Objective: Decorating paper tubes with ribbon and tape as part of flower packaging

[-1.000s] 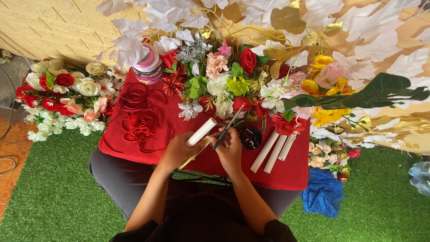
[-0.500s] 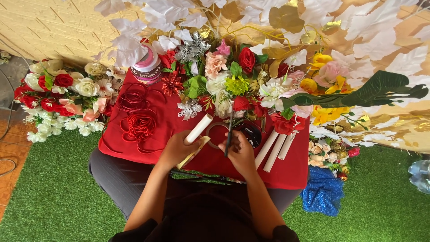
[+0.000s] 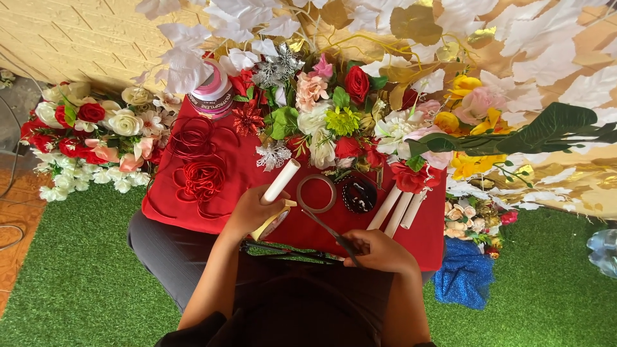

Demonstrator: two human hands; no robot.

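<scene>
White paper roll [image 3: 281,181] clamped in left hand [image 3: 252,209], lower end hidden; right hand [image 3: 379,250] grips scissors [image 3: 328,229], handles concealed.

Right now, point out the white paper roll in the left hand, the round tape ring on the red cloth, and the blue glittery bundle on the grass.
white paper roll [image 3: 283,180], head view, mid-length.
round tape ring [image 3: 316,193], head view, its rim.
blue glittery bundle [image 3: 464,278], head view, centre.

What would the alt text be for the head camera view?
A person's left hand holds a white tube over a red cloth, while the right hand holds scissors. Artificial flowers crowd the far edge.
</scene>
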